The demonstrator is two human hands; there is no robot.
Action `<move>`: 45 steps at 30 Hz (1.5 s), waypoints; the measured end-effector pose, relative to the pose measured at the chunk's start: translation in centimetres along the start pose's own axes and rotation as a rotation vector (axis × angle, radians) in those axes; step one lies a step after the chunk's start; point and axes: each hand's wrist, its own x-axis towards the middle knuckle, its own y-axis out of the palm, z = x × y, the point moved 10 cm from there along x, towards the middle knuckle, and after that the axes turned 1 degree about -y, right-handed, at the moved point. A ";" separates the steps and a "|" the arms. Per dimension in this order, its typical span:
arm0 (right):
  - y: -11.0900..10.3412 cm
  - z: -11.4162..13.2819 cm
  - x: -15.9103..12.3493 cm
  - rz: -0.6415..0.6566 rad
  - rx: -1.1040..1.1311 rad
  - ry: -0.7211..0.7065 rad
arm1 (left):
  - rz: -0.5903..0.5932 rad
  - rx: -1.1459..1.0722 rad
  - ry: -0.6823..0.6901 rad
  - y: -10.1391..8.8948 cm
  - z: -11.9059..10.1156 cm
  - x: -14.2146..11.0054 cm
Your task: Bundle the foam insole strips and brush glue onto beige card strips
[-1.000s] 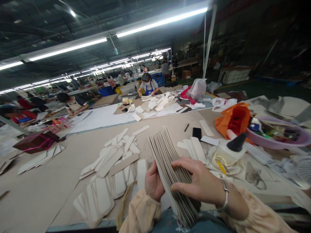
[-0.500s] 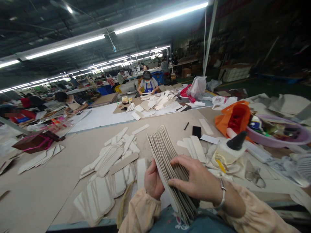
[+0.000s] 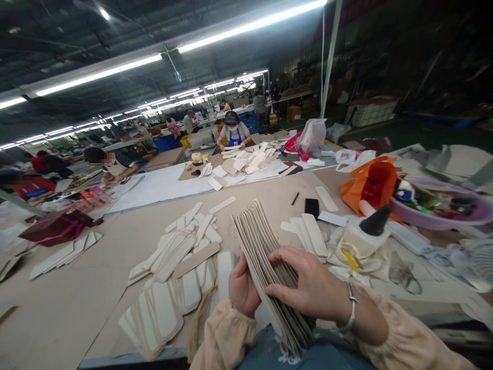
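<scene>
A thick stack of long pale strips with rounded ends (image 3: 256, 231) is held upright at a slant in front of my body, its strips slightly fanned. My left hand (image 3: 244, 288) grips it from the left side, thumb up along the outer strip. From the right, my right hand (image 3: 304, 282) lies on the strips' edges, thumb and fingers closed on them; some fingertips are hidden between strips. Left of the stack lie loose piles of similar pale strips (image 3: 173, 252). More strips (image 3: 308, 234) rest just to the right.
To the right stand a glue bottle with a black nozzle (image 3: 370, 231), an orange bag (image 3: 370, 180) and a purple basin (image 3: 427, 218) of odds and ends. A black phone-like object (image 3: 311, 207) lies ahead. A brown box (image 3: 57, 226) sits left. Co-workers sit at tables beyond.
Both hands keep their hold on the stack, with barely any movement. The view has shifted very slightly.
</scene>
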 end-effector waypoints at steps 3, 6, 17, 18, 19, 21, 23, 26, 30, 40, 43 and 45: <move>0.0 0.1 0.0 0.001 0.000 -0.006 | -0.024 -0.008 0.004 -0.2 0.0 0.0; -0.1 0.2 0.0 0.002 -0.001 -0.015 | -0.028 -0.005 0.010 -0.3 -0.1 0.0; 0.2 0.3 0.3 0.019 0.009 -0.038 | -0.027 -0.007 0.043 -0.7 -0.4 0.2; 0.2 0.3 0.3 0.023 0.010 -0.039 | -0.027 -0.011 0.044 -0.8 -0.5 0.2; 0.2 0.3 0.3 0.027 0.013 -0.040 | -0.029 -0.015 0.046 -0.8 -0.5 0.2; 0.2 0.2 0.4 0.030 0.020 -0.039 | -0.035 -0.022 0.050 -0.8 -0.6 0.2; 0.2 0.1 0.4 0.031 0.024 -0.036 | -0.046 -0.030 0.052 -0.9 -0.6 0.2; 0.2 -0.1 0.4 0.025 0.024 -0.031 | -0.052 -0.023 0.054 -0.9 -0.4 0.2; 0.1 -0.4 0.2 0.017 0.024 0.005 | -0.050 0.006 0.065 -0.9 -0.3 0.2; 0.4 -1.5 -0.2 0.056 0.048 0.171 | 0.063 0.035 0.052 -0.1 -0.3 0.2; 0.5 -1.8 -0.4 0.045 0.052 0.181 | 0.081 0.028 0.031 0.1 0.0 0.1; 0.5 -1.9 -0.4 0.034 0.046 0.175 | 0.089 0.029 0.017 0.1 0.2 0.1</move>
